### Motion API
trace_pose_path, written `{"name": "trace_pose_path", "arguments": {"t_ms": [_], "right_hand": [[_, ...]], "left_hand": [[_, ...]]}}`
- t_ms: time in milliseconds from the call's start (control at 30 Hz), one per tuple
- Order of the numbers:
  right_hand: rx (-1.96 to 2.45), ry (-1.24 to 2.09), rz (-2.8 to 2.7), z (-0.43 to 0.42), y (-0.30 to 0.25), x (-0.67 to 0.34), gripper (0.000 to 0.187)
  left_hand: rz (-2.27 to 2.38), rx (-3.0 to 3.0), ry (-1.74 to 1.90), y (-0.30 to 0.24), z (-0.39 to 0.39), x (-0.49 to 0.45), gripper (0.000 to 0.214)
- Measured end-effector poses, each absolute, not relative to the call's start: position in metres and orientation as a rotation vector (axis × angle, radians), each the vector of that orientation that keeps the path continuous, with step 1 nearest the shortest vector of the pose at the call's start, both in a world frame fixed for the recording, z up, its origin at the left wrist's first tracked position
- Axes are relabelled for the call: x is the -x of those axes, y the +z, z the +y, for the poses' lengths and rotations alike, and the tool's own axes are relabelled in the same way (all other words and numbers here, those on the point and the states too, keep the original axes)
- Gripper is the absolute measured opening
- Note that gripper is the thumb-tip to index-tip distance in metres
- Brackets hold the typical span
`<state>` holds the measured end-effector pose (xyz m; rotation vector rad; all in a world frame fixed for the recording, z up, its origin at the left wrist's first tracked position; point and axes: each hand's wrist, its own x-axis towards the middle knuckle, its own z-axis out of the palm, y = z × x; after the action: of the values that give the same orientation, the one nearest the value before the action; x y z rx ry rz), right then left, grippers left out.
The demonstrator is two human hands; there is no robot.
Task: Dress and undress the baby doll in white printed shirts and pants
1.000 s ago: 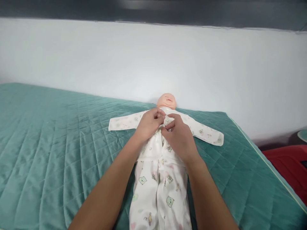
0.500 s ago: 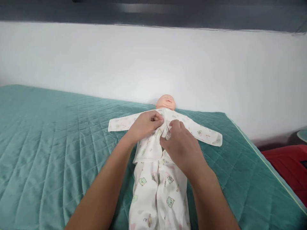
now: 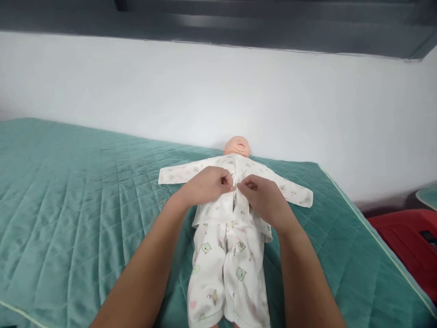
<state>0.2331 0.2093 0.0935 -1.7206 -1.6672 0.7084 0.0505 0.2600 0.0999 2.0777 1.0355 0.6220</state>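
Observation:
A baby doll (image 3: 237,146) lies on its back on a teal quilted bed cover (image 3: 78,191), head toward the wall. It wears a white printed shirt (image 3: 191,172) with sleeves spread wide and matching white trousers (image 3: 225,273). My left hand (image 3: 206,184) pinches the left edge of the shirt front at the doll's chest. My right hand (image 3: 266,198) pinches the right edge of the shirt front. The fingertips of both hands nearly meet over the middle of the chest.
A white wall (image 3: 218,91) runs right behind the doll's head, with a dark band above it. The bed's right edge (image 3: 375,237) drops off to a red object (image 3: 406,241) on the floor side. A pale round thing (image 3: 428,196) shows at the far right.
Both hands have slid a little lower on the shirt front. The right hand has pulled back to the right, so the two shirt edges show between the fingertips.

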Motion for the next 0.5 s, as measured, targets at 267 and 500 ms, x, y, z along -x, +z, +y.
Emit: {"name": "trace_pose_path", "arguments": {"t_ms": [267, 500], "right_hand": [[1.395, 1.028, -1.395, 0.21, 0.077, -0.237, 0.025], [1.26, 1.072, -1.357, 0.209, 0.075, -0.233, 0.025]], "left_hand": [[0.79, -1.735, 0.704, 0.088, 0.252, -0.053, 0.017], [0.716, -1.54, 0.823, 0.076, 0.253, -0.053, 0.023]]}}
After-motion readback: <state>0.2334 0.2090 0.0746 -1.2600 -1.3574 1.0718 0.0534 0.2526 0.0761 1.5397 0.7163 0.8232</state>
